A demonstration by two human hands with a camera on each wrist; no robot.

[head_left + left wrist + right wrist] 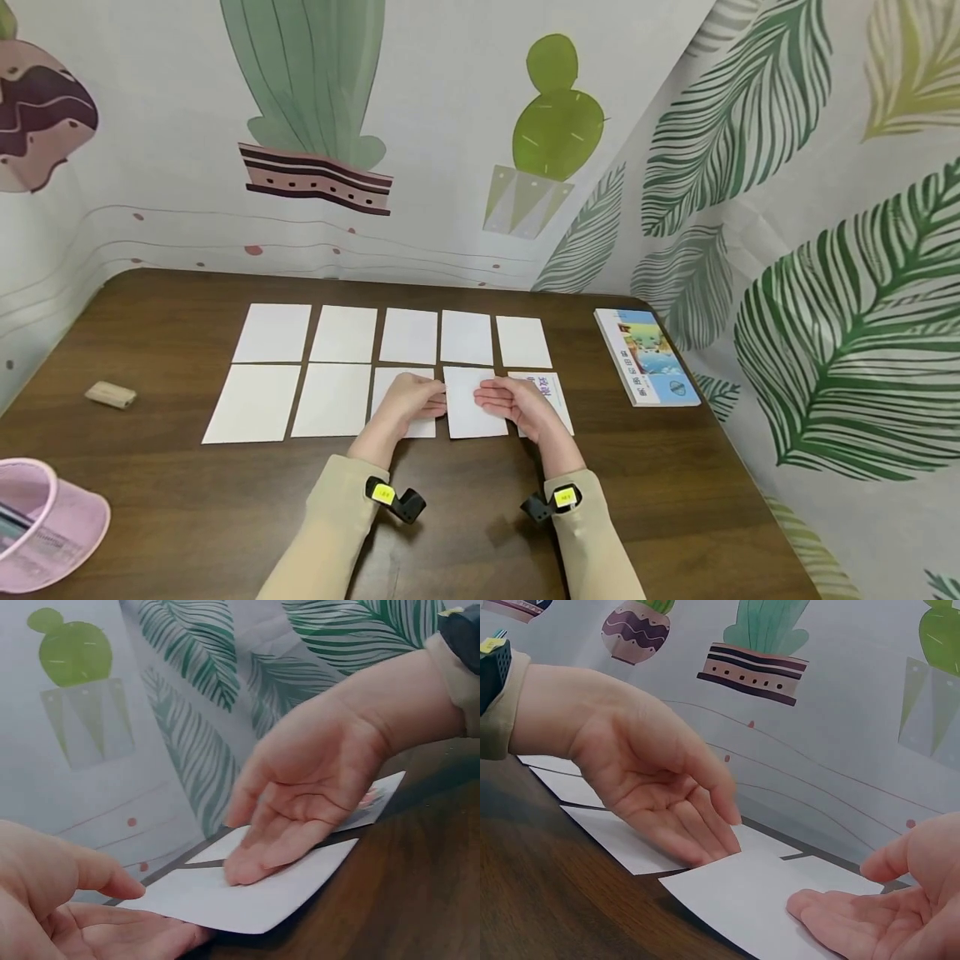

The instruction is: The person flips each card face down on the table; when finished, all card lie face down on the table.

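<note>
A white card [463, 412] in the front row lies between both hands, its near edge raised off the table in the wrist views. My left hand [408, 402] is at the card's left edge, fingertips reaching under it and thumb apart above. Flat fingers of my right hand [522, 406] rest on the card's upper face near its right side, thumb held away. Beneath the left hand is another white card [422, 428], partly hidden. A card with purple printed characters [553, 385] is partly covered by the right hand.
Blank white cards [344, 335] form a back row of several, with more [251, 404] in front at left. A picture-covered book or box [648, 358] lies at right. A small wooden block [111, 394] and a pink mesh pen holder [78, 533] are at left.
</note>
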